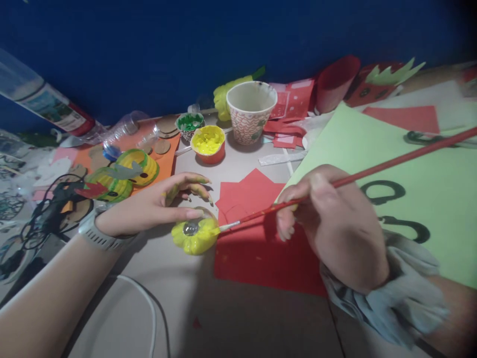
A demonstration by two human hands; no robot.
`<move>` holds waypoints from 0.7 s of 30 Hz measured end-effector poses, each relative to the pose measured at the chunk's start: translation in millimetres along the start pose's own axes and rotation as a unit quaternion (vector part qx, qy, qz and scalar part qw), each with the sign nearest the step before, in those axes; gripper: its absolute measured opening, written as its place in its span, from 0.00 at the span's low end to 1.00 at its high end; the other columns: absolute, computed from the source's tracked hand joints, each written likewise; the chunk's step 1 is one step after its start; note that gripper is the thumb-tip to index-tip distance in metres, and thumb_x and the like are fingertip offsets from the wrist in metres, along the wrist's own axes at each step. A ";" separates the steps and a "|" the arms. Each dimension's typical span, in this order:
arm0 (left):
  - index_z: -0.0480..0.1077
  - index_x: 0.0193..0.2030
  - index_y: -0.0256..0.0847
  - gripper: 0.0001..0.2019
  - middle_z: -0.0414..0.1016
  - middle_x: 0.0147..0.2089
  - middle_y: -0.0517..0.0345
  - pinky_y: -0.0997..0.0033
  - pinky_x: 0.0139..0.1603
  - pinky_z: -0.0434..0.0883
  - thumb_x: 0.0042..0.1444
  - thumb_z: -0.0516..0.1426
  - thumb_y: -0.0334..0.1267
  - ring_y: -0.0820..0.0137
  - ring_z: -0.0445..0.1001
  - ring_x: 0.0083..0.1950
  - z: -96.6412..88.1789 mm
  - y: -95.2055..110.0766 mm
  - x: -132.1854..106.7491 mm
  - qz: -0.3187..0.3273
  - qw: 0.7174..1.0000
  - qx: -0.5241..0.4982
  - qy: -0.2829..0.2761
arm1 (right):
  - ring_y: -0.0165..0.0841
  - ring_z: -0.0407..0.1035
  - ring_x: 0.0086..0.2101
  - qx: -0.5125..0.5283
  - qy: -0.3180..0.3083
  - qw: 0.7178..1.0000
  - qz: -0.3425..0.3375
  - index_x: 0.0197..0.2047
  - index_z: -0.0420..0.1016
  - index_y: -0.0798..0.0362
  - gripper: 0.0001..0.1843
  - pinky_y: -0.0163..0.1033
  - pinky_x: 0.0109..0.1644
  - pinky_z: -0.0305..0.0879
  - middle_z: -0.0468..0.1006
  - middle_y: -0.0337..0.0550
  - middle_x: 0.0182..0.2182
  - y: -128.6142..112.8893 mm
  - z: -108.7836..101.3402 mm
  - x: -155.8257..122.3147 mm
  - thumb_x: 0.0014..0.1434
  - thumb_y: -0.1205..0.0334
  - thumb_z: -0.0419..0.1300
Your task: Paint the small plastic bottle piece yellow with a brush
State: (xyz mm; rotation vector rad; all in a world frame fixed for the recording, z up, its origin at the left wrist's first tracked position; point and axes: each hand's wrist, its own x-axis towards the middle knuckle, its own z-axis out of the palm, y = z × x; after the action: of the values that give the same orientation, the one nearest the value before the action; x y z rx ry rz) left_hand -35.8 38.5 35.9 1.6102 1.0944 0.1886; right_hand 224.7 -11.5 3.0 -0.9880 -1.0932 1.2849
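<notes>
My left hand (pixel 156 206) rests on the table with its thumb and fingers steadying a small yellow-painted bottle piece (pixel 196 236) that has a clear unpainted spot in its middle. My right hand (pixel 331 223) is closed on a long red paintbrush (pixel 372 171), whose tip touches the right edge of the yellow piece. Yellow paint smears show on my left fingertips. A grey watch sits on my left wrist, a grey scrunchie on my right.
A red bowl of yellow paint (pixel 207 144), a bowl of green paint (pixel 190 123) and a patterned paper cup (pixel 250 112) stand behind. Red paper sheets (pixel 261 248) lie under the brush, green paper (pixel 417 189) at the right, painted yellow-green rings (pixel 126 174) at the left.
</notes>
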 end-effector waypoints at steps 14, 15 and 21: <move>0.61 0.58 0.44 0.25 0.70 0.56 0.48 0.67 0.52 0.70 0.55 0.61 0.40 0.63 0.70 0.55 3.5 -0.8 -1.7 0.011 0.999 -0.043 0.010 | 0.25 0.66 0.18 -0.061 -0.044 0.992 -0.098 0.32 0.67 0.49 0.11 0.34 0.21 0.63 0.68 0.32 0.19 -18.6 3.9 -13.3 0.66 0.59 0.49; 0.61 0.58 0.43 0.24 0.70 0.56 0.48 0.67 0.52 0.69 0.55 0.61 0.40 0.63 0.70 0.55 3.7 -0.5 -1.8 0.013 0.999 -0.047 0.008 | 0.26 0.67 0.20 -0.036 -0.043 0.992 -0.112 0.32 0.67 0.49 0.11 0.34 0.21 0.64 0.69 0.33 0.21 -19.7 4.6 -15.3 0.66 0.60 0.49; 0.60 0.58 0.42 0.24 0.70 0.55 0.48 0.65 0.53 0.68 0.55 0.60 0.38 0.65 0.71 0.55 4.3 2.0 -3.0 0.027 0.998 -0.053 0.000 | 0.27 0.69 0.23 -0.010 -0.090 0.991 -0.103 0.35 0.69 0.48 0.10 0.35 0.25 0.68 0.72 0.34 0.23 -8.7 4.5 -26.9 0.66 0.62 0.48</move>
State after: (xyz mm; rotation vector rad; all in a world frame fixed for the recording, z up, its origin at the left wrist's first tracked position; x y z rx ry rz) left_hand -33.7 33.5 37.2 1.5457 1.0242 0.2781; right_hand 222.9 -39.0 10.8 -0.7628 -1.3143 1.2130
